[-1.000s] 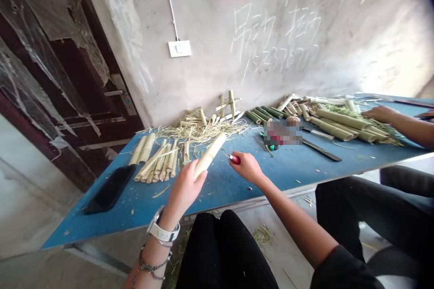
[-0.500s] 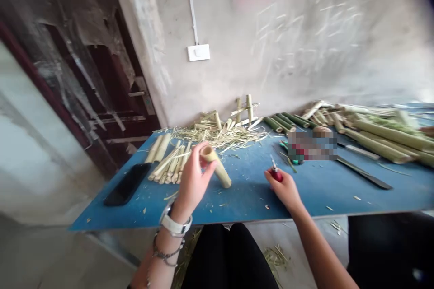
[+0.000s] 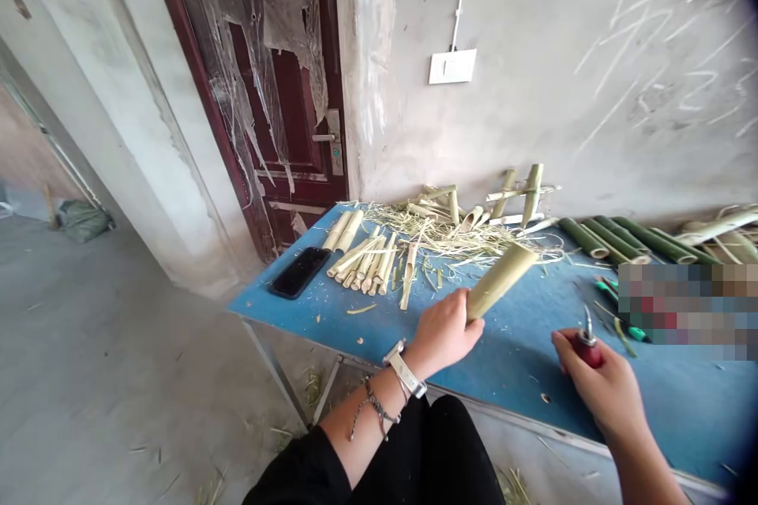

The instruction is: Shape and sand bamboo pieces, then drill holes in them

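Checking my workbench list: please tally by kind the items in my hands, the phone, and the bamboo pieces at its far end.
Bamboo piece in left hand: 1
Red-handled tool in right hand: 1
Black phone: 1
Bamboo pieces at phone's far end: 2
Total: 5

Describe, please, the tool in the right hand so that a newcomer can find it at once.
Against the grey wall stands a blue table. Near its front edge, the right hand holds the tool, its thin metal tip pointing up. Its short red handle sets it apart from the pale bamboo tube in the left hand.
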Demonstrator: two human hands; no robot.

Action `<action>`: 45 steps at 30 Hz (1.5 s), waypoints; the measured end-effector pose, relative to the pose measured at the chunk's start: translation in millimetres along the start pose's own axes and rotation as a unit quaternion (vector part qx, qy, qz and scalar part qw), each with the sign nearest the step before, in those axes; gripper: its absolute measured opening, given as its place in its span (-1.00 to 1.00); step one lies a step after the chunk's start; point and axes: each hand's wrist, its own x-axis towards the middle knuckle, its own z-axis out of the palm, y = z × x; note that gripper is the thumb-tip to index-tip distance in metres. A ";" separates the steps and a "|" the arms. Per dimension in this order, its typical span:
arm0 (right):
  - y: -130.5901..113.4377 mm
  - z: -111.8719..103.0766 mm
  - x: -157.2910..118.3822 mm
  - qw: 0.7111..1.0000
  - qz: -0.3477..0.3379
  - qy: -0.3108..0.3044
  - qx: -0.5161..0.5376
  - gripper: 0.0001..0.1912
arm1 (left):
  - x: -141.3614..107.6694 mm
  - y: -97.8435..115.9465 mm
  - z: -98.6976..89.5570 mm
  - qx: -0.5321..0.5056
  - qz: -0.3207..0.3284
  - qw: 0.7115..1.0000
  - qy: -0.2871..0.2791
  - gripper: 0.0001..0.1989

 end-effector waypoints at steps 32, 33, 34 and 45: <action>3.3 8.5 5.5 0.982 0.040 0.124 0.135 -0.40 | -39.7 -27.6 -12.5 -0.284 -0.149 0.947 -0.012 -0.59; 2.0 8.2 5.0 0.983 0.038 0.122 0.135 -0.42 | -39.3 -27.6 -10.1 -0.293 -0.150 0.944 -0.010 -0.60; 1.2 8.2 4.5 0.983 0.034 0.119 0.133 -0.44 | -39.1 -27.4 -8.6 -0.303 -0.152 0.941 -0.009 -0.61; 1.0 7.7 6.8 0.993 0.020 0.117 0.010 -0.55 | -38.1 -25.0 -23.9 -0.309 -0.174 0.934 -0.028 -0.51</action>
